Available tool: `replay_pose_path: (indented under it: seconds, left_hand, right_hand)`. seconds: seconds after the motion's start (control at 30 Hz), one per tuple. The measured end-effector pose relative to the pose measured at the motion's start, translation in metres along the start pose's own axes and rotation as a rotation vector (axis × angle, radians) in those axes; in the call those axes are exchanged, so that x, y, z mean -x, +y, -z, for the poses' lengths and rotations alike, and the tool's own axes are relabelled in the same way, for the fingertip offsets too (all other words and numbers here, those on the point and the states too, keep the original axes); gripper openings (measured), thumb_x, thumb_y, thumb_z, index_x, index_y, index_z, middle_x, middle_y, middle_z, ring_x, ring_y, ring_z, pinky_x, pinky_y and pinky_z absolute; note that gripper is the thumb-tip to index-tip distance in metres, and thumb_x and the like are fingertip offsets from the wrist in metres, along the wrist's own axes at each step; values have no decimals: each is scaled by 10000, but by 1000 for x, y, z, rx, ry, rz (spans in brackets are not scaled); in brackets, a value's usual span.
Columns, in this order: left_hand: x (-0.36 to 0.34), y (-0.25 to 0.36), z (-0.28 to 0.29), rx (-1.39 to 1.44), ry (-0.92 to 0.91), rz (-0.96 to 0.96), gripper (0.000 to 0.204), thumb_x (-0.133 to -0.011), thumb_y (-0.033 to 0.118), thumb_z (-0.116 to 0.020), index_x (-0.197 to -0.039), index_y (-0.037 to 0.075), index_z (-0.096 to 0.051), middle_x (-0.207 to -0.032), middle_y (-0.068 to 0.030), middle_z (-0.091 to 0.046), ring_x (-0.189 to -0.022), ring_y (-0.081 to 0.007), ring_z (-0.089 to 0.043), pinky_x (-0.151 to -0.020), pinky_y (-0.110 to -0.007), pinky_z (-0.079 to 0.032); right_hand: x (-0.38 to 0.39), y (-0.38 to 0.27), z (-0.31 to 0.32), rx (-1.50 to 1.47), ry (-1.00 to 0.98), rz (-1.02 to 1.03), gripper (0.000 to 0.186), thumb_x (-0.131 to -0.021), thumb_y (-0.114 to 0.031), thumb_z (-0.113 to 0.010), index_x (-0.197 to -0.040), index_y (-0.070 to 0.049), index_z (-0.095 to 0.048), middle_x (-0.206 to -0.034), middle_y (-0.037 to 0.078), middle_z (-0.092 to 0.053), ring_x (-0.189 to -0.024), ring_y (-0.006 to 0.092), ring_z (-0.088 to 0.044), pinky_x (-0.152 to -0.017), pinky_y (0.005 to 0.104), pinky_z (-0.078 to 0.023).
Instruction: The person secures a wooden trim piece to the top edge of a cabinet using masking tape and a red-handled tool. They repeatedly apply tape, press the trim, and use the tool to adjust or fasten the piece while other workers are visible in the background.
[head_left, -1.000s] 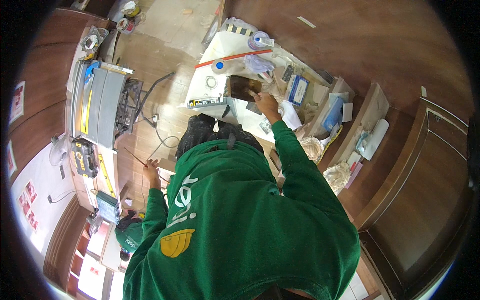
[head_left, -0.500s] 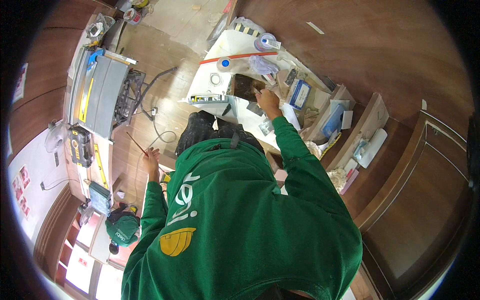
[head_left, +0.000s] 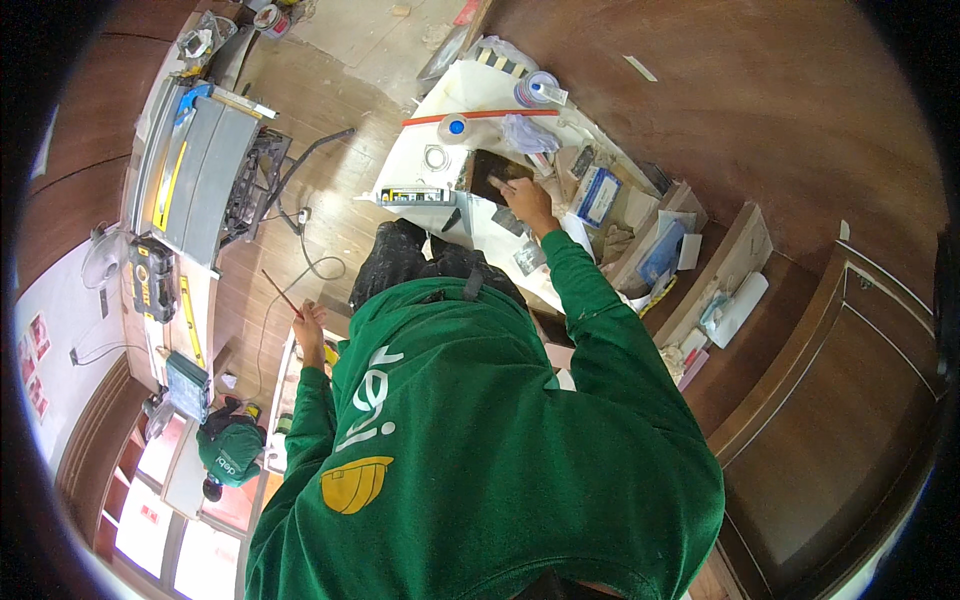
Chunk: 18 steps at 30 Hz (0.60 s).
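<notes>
One thin, reddish-brown stick (head_left: 281,292) sat clamped in left grip (head_left: 311,326); one dark-brown rectangular board (head_left: 488,166) lay beneath right grip (head_left: 526,200), closure indiscernible.

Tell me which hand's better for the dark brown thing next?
Probably the right hand: it's right at the dark brown thing. The left hand is farther away, holding a thin stick.

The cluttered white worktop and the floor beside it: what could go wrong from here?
The right hand is at the dark brown patch on the crowded white worktop; it might knock something nearby, perhaps the blue-capped bottle.

The left hand holds a thin reddish stick pointing away from the body, which could poke or catch something.

A loose cable loops across the floor, where a foot might snag it.
</notes>
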<state>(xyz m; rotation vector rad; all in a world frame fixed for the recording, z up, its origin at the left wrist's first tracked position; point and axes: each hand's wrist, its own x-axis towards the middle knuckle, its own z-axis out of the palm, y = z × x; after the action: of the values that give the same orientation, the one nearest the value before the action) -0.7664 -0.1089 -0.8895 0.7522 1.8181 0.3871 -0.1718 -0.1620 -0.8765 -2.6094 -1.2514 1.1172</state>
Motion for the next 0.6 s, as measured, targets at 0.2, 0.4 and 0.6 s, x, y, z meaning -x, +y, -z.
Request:
replay_pose_path:
  seconds: [0.2, 0.4, 0.6]
  left_hand:
    - [-6, -12, 5, 16, 12, -39, 426, -1096, 352, -477, -1187, -24, -656, -921, -98, -763, -728, -115, -681, -576, -233, -486]
    - [-2, -15, -3, 3, -12, -26, 427, -1098, 346, -474, -1173, -31, -660, -916, -110, -765, -726, -123, -695, -556, -235, -484]
    - [-5, -6, -1, 2, -39, -18, 431, -1069, 333, -474, -1229, -32, -638, -931, -96, -753, -719, -98, -654, -551, -215, -473]
  right_hand:
    - [7, -2, 19, 105, 30, -37, 354, -944, -381, -664, -942, -39, -755, -944, 223, -745, -911, 409, -725, -811, 528, -560]
    - [-1, 0, -1, 16, 12, 12, 323, -927, -393, -678, -1003, -93, -770, -935, 227, -743, -912, 407, -726, -818, 520, -564]
    - [-7, 11, 10, 155, 115, -12, 358, -937, -406, -659, -929, -69, -779, -902, 236, -741, -904, 406, -731, -797, 511, -571]
